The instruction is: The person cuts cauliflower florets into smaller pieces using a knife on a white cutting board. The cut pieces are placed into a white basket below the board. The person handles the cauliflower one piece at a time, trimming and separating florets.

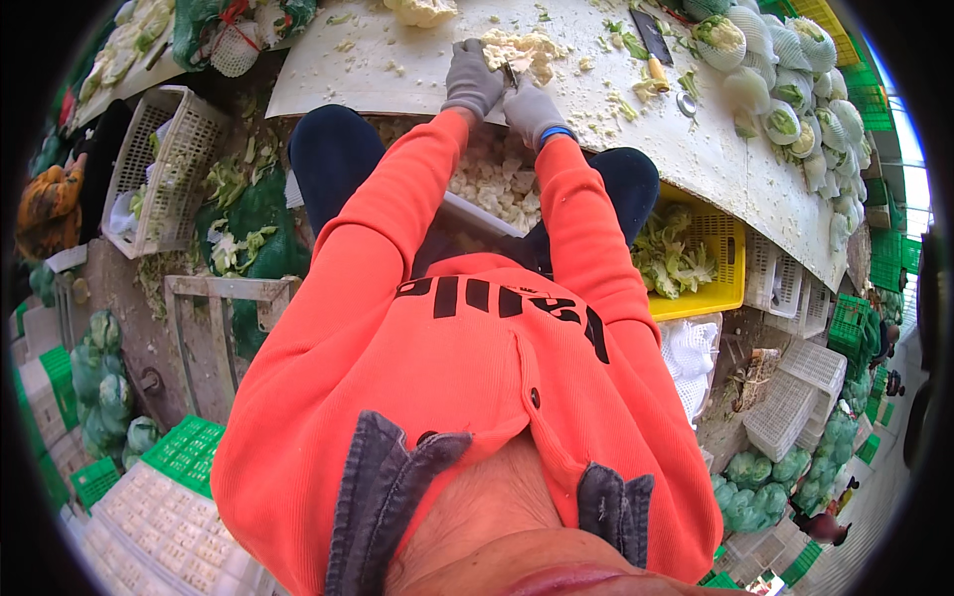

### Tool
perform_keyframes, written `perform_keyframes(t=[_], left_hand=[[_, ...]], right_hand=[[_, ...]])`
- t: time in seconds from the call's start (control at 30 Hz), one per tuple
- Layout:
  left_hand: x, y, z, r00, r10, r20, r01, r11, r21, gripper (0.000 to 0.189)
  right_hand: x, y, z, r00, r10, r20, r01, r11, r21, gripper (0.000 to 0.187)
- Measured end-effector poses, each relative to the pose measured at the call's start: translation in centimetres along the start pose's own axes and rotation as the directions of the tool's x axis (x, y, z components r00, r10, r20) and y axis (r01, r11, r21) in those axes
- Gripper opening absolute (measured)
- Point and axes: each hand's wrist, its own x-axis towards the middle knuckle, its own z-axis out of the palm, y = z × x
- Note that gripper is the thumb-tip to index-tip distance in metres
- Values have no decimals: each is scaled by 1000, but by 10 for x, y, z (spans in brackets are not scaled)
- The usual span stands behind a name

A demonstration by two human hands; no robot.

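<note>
At the near edge of a white tabletop (358,82), my left hand (474,80) in a grey glove holds a cauliflower head (533,52) by its side. My right hand (532,112), gloved too, is closed on a small blade (510,74) whose metal touches the cauliflower's underside; its handle is hidden in the fingers. Below my hands, between my knees, a white container (484,212) holds many cut florets (496,175). Another cauliflower (421,11) lies at the top edge of view. A cleaver (651,45) with a wooden handle rests to the right, near a round metal object (686,103).
Foam-netted cauliflowers (782,123) are heaped on the table's right side. A yellow crate (734,257) with leaves stands by my right knee, a white crate (168,179) at the left. A metal frame (223,287) is beside me. Another person (56,201) is at far left.
</note>
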Motion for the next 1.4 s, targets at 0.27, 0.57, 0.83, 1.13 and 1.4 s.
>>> perform_keyframes(t=[0.27, 0.57, 0.83, 1.13, 1.4], left_hand=[[21, -60, -11, 797, -175, 578, 589, 20, -808, 25], [-12, -43, -62, 833, 255, 491, 551, -308, -775, 28], [-55, -12, -95, 786, 79, 614, 614, 20, -789, 28], [-73, -22, -96, 634, 165, 755, 770, -45, -637, 30], [-100, -49, -81, 673, 317, 669, 725, -463, -510, 36]], right_hand=[[-19, 14, -10, 996, -25, 86, 21, 999, 47, 62], [-59, 17, -4, 897, -345, -275, 411, 882, 232, 56], [-67, 15, 4, 832, -510, -219, 530, 847, 41, 60], [-79, 24, 24, 926, -369, -77, 374, 926, 47, 65], [-92, 52, 31, 964, -100, 248, -147, 574, 805, 49]])
